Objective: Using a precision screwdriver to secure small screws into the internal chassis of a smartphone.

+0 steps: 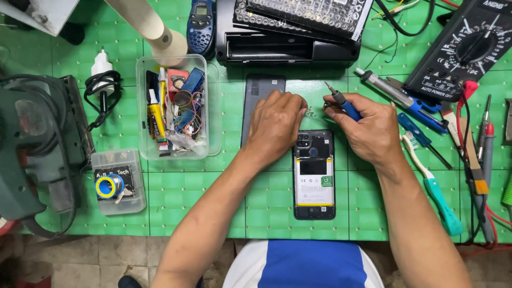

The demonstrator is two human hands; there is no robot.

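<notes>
An opened phone (314, 181) lies face down on the green cutting mat (213, 202), its battery and camera module exposed. The dark grey back cover (257, 93) rests just left of it. My left hand (276, 125) lies partly on that cover, fingers curled toward a small pile of screws (311, 111). My right hand (362, 128) holds a blue-handled screwdriver (344, 105), tip pointing up and away, right beside the screws.
A clear box (178, 106) of small parts stands left. A solder spool box (116, 182), a white charger (101, 80), a multimeter (461, 48), a toothbrush (434, 186), a desoldering pump (400, 98) and other tools surround the phone. A black device (290, 37) sits at the back.
</notes>
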